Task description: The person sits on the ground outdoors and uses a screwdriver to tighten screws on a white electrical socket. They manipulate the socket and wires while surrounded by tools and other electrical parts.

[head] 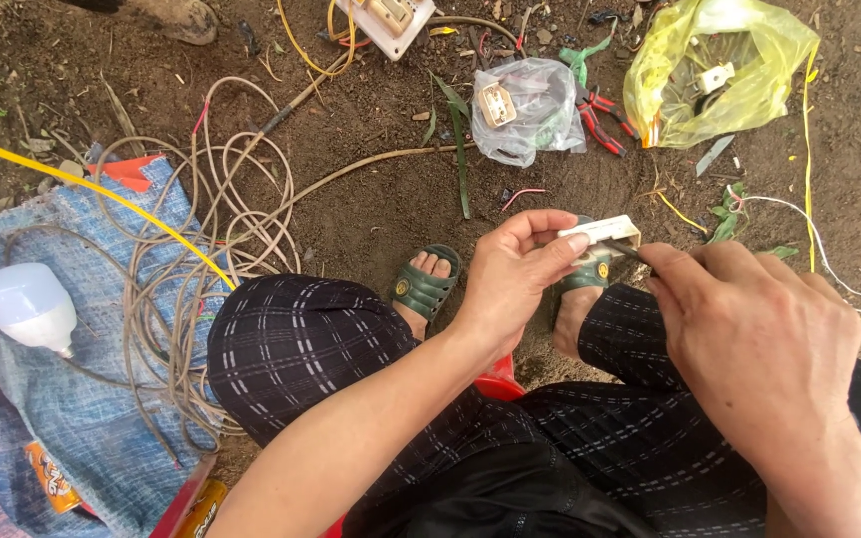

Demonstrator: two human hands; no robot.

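Right now my left hand (515, 274) pinches a small cream socket block (602, 233) in its grip, while my right hand (749, 319) clenches a thin dark tool (628, 250) touching it, above my green sandals (427, 283).

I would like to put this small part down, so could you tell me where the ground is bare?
Bare soil lies between the coiled beige cable, the clear plastic bag and the green sandal. A smaller patch is right of the yellow plastic bag. The blue woven sack is crowded with cable and a white bulb.
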